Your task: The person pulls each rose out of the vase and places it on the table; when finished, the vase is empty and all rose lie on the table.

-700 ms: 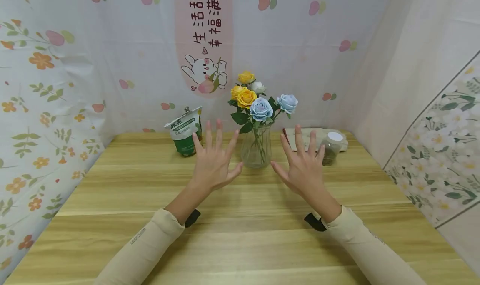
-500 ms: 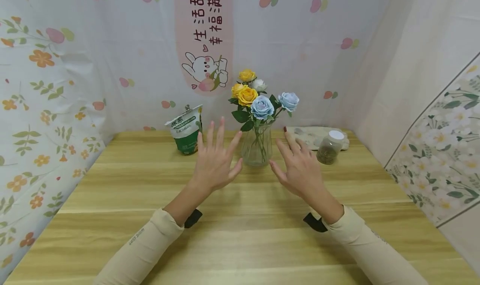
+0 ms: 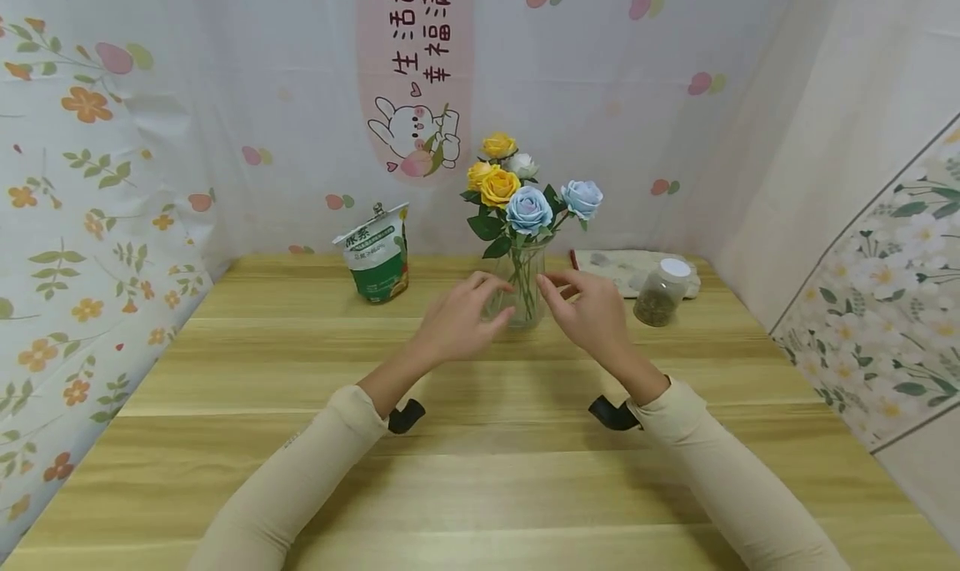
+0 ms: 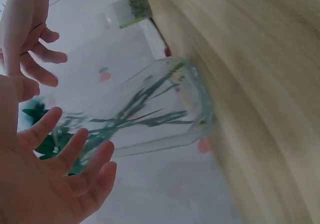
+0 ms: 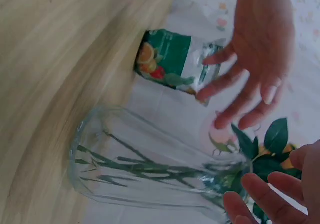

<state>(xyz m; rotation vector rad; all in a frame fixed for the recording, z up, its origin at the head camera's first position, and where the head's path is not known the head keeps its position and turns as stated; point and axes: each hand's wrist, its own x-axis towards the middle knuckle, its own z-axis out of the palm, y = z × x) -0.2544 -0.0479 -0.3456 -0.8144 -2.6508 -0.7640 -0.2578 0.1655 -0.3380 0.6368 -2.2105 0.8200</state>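
A clear glass vase [image 3: 527, 296] stands near the back of the table, holding yellow roses [image 3: 500, 187], light blue roses [image 3: 529, 211] and a white one [image 3: 522, 167]. My left hand [image 3: 461, 321] is in front of its left side, fingers bent loosely and grasping nothing. Opposite it, my right hand [image 3: 588, 313] is at the vase's right side, its thumb and bent fingers apart. Green stems [image 4: 125, 116] show through the glass in the left wrist view. In the right wrist view, the fingers of my right hand [image 5: 280, 199] overlap the vase's neck.
Left of the vase stands a green and white pouch [image 3: 378, 262] with a clip on top. To the right are a small white-lidded jar [image 3: 662, 294] with dark contents and a flat, pale cloth item [image 3: 618, 262]. A printed curtain [image 3: 300, 137] hangs behind the table [image 3: 480, 488].
Both hands have turned inward from a spread-finger pose. The left moved right toward the vase, and the fingers of both have bent. The view has tilted slightly.
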